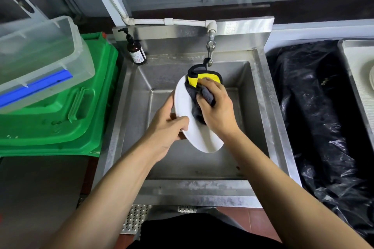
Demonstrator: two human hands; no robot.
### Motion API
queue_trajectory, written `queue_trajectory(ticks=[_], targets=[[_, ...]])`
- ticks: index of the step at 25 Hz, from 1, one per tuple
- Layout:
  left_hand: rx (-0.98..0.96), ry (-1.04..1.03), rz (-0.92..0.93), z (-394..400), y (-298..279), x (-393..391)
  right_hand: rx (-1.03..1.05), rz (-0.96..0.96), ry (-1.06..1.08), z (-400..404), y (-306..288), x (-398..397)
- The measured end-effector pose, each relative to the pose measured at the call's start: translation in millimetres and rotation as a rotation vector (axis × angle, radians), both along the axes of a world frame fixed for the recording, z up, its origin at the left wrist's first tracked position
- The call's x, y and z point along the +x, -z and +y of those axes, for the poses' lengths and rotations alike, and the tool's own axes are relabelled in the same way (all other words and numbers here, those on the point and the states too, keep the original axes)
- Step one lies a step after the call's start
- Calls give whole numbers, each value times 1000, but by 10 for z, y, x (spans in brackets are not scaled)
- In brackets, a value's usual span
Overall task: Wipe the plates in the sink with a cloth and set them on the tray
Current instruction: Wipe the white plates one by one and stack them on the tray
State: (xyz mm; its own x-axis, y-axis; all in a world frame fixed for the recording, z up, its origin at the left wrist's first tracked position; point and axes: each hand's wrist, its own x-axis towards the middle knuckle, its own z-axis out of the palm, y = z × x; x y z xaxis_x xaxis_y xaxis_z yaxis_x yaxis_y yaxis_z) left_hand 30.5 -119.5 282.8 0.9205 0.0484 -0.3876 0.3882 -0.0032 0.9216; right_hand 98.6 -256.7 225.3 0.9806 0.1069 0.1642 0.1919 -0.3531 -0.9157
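Mid-wipe: left hand (169, 127) grips white plate (194, 131) tilted over sink (269, 107), right hand (217, 107) clutches cloth (199, 87) against it; tray (352, 70) far right, w/ maybe one plate already.

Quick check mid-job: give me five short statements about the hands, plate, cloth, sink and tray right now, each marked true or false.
1. The left hand grips the plate by its edge. True.
2. The plate lies flat on the sink floor. False: it is held tilted above the basin.
3. The right hand presses the cloth against the plate. True.
4. The cloth is plain white. False: it is grey and yellow with black trim.
5. The tray stands left of the sink. False: it is at the right edge; a green bin is on the left.
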Motion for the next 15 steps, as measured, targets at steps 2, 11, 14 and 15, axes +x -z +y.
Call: queue_trajectory(ticks=[2, 11, 14, 15], targets=[[12, 11, -24, -15, -30, 29, 18, -29, -33, 70, -84, -78], [-172, -180, -24, 125, -58, 41, -161, 69, 48, -208, 76, 194], [-172, -258, -8, 159, -72, 125, -225, 158, 7, -343, 95, 171], [-171, -274, 2, 158, -67, 142, -216, 142, -19, -353, 89, 115]])
